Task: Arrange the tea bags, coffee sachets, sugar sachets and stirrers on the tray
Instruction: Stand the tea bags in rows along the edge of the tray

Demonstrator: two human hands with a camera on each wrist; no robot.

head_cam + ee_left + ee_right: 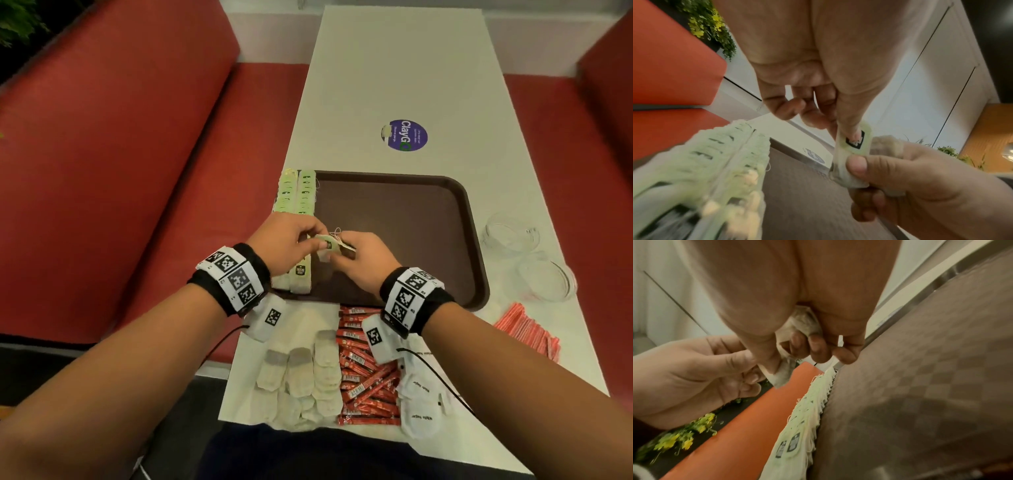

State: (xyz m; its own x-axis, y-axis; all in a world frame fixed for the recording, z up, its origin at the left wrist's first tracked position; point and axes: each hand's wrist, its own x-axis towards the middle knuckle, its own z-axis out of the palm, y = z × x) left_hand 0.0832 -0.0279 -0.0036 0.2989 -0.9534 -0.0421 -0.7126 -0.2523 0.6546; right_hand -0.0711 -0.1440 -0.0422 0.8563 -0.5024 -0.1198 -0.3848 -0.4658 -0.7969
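Both hands meet over the near-left part of the brown tray (411,212), sharing one tea bag (328,249). Left hand (286,240) pinches the bag's pale green paper tag (856,141) between thumb and forefinger, other fingers curled loosely. Right hand (363,263) has its fingers curled round the bag pouch, thumb pressing on its lower end in the left wrist view; the bag is held in the air just above the tray floor, string loops showing between the hands. Along the tray's left edge run two rows of tea bags (297,202) with green tags, overlapping like shingles, reaching from the far-left corner toward the hands. Rest of the tray floor is bare brown. On the white table (394,68) near the person: a loose pile of tagless-looking tea bags (301,377), then red coffee sachets (366,373) in the middle, then white sugar sachets (419,407) on the right, partly under the right wrist. Red-striped stirrers (529,334) lie right of the tray's near corner. Two clear glass bowls (527,253) sit by the tray's right side. Round purple sticker (406,135) farther up the table. Red bench seats (120,154) flank it.
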